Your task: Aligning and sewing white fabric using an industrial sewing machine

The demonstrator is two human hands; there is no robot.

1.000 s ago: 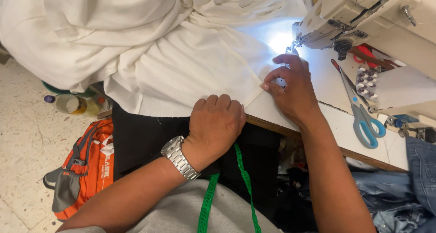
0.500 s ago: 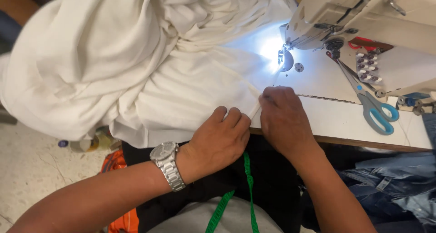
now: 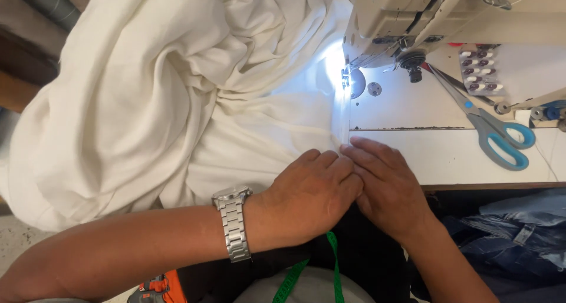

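Two hands press flat, fingers together, on soft cream fabric (image 3: 177, 102) at the table's front edge: left hand (image 3: 309, 194) beside right hand (image 3: 386, 185), gripping nothing. Crumpled folds run to the sewing machine (image 3: 413, 20); blue-handled scissors (image 3: 492, 132) lie nearby.

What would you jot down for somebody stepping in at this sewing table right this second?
Left hand: flat on the white fabric at the table's near edge, knuckles bent; wristwatch on that wrist.
Right hand: pressed beside the left, touching it, fingers on the fabric's folded edge.
The folded edge runs straight from the hands up to the lit needle area of the sewing machine.
Blue-handled scissors lie on the table to the right, untouched.
Done: edge is lined up under the machine.
Left: how much is stitched cannot be seen.
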